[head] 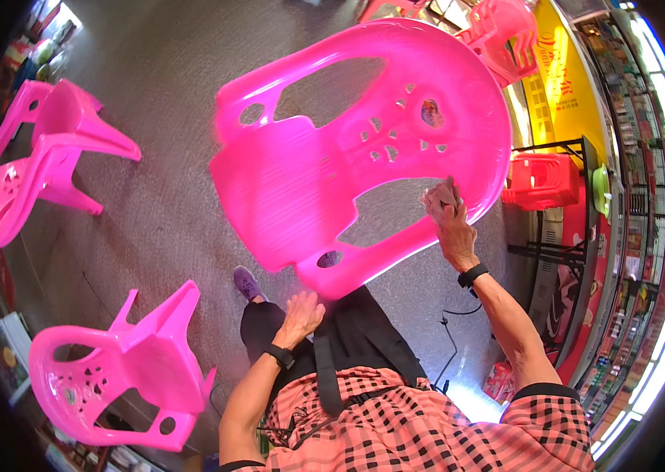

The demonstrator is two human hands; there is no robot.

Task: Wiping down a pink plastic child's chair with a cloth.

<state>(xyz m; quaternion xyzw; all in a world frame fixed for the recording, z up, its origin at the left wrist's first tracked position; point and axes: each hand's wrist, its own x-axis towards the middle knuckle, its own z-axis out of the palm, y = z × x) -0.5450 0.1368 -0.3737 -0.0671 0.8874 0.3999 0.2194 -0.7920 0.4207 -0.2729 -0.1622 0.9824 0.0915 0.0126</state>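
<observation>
A large bright pink plastic armchair [285, 189] stands before me, with cut-outs and a small sticker in its backrest. My right hand [457, 239] is closed on a crumpled pinkish cloth [442, 197] at the chair's curved rim, where the near armrest meets the backrest. Beside the front end of that armrest is my left hand [304, 314], its back turned up, above my dark trousers. Whether its fingers touch or grip the chair cannot be made out. Both wrists wear black bands.
Two similar pink armchairs stand at the left, one farther off [61, 147] and one nearer [158, 366]. At the right are stacked red plastic stools [544, 180], a black metal rack [589, 194] and stocked shelves [639, 236]. A dark cable [455, 342] hangs near my right side.
</observation>
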